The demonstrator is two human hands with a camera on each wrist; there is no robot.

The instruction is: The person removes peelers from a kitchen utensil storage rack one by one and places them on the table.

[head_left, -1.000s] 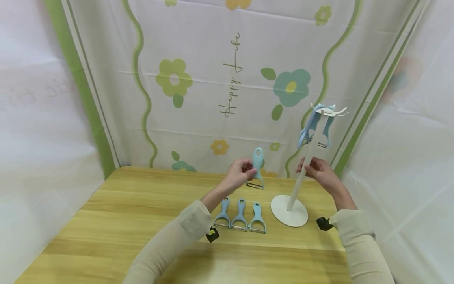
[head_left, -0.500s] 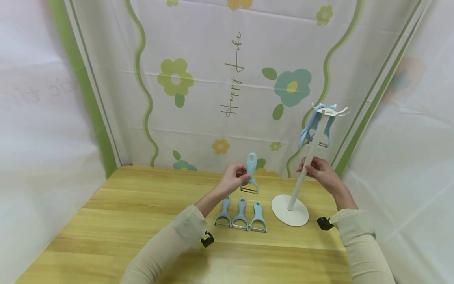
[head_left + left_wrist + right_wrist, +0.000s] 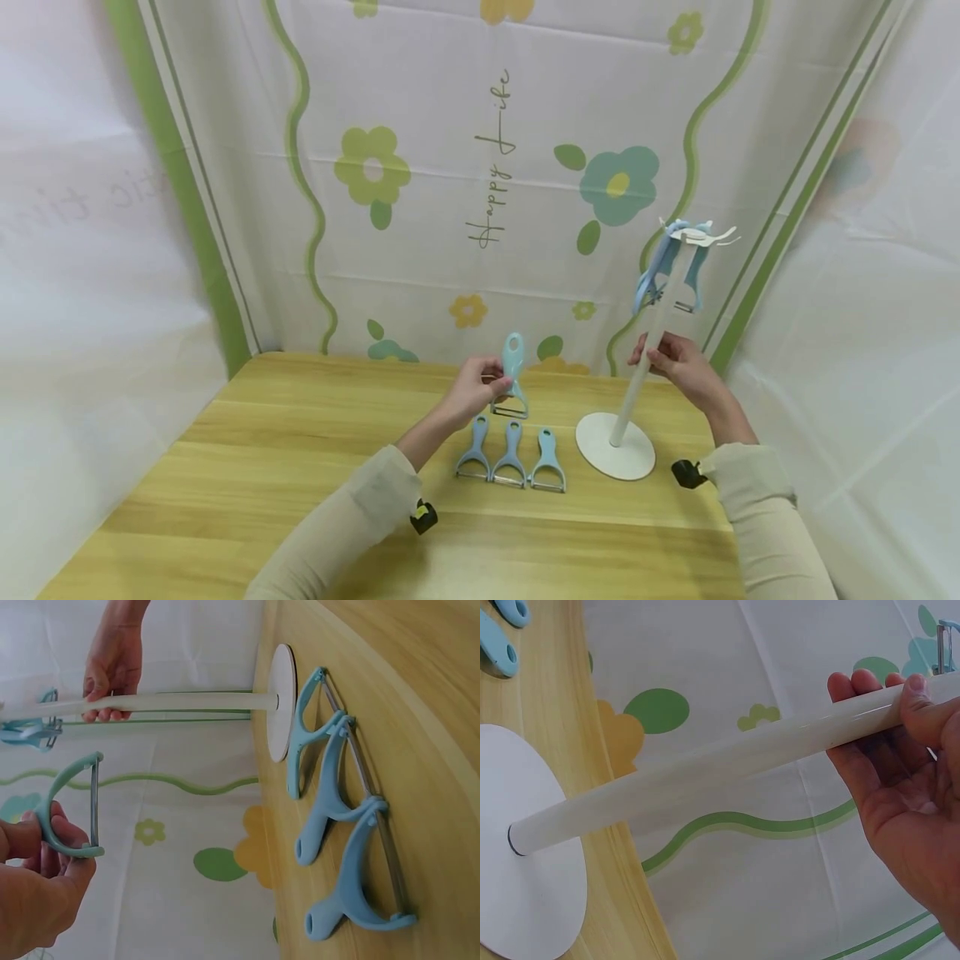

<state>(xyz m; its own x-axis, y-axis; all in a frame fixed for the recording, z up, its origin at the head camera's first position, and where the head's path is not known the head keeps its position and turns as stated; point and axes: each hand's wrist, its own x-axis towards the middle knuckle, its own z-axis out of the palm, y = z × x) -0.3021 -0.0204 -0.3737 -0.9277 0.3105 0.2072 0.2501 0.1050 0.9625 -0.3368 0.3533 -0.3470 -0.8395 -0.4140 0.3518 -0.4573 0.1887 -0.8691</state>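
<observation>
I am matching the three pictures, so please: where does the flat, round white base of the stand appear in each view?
Head: the flat, round white base is right of centre, in the lower half.
Left wrist: base just right of centre, upper half.
Right wrist: base lower left, cut by the edge.
Shared landmark: the straight white pole, held by the right hand.

You hold a pale-blue peeler (image 3: 513, 362) upright in your left hand (image 3: 471, 390), blade down, above the desk (image 3: 300, 467); your right hand (image 3: 684, 367) grips the white stand (image 3: 635, 385) by its pole, round base on the desk.
</observation>
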